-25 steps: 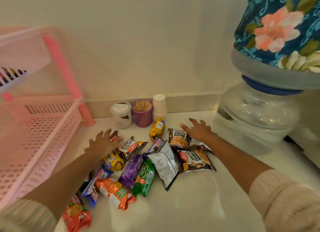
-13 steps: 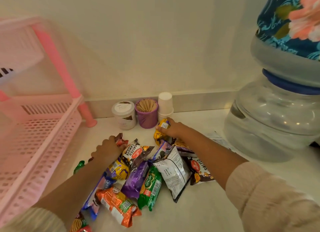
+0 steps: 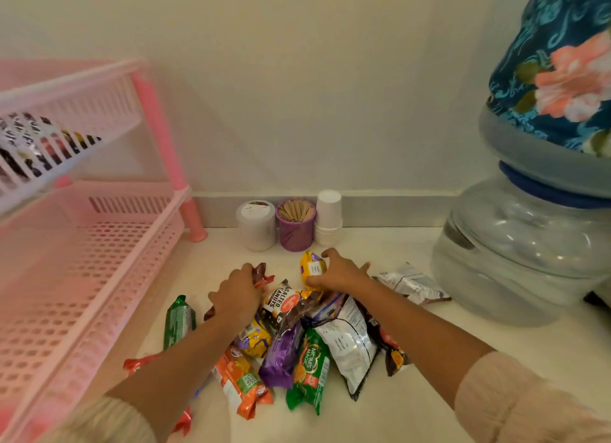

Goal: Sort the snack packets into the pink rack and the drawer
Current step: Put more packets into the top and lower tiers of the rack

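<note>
Right hand (image 3: 337, 272) grips the yellow packet (image 3: 311, 266), fingers curled round it; left hand (image 3: 236, 295) clutches a brown packet (image 3: 261, 275). The pink rack (image 3: 109, 244) lies leftward, nearer the left hand.

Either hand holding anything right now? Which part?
Right hand grips the yellow packet by its right side. Left hand grips the brown packet around its lower part.
</note>
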Tool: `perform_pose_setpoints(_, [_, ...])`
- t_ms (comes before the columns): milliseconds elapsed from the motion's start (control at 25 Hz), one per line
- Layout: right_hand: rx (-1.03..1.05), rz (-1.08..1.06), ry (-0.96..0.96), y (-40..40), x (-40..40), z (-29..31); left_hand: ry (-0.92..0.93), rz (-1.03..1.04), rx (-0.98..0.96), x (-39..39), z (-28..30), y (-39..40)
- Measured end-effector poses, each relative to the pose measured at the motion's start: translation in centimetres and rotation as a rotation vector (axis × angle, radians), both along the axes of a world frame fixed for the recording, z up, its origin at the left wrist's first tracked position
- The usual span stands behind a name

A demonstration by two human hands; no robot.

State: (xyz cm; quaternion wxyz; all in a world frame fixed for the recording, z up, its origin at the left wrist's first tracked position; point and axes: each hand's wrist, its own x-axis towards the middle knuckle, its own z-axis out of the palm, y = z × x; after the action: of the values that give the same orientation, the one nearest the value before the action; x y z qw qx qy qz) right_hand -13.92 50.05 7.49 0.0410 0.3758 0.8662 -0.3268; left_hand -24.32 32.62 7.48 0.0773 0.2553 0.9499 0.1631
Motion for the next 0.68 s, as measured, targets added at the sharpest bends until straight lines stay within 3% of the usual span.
perform_pose_setpoints(240, [0.074,-0.062,0.308,-2.6,1.7,2.8,0.142,-0.031,0.47,2.1,3.9,-2.1])
perform_pose_setpoints(480, [0.059,-0.026,0.474,-7.0,3.2,6.2,0.098,-0.093,0.602,5.1,5.2,-5.7])
perform_pose_setpoints(680, [-0.058,0.095,0.566,-11.5,4.5,6.4,0.058,-0.02,0.802,7.8,6.0,-10.3])
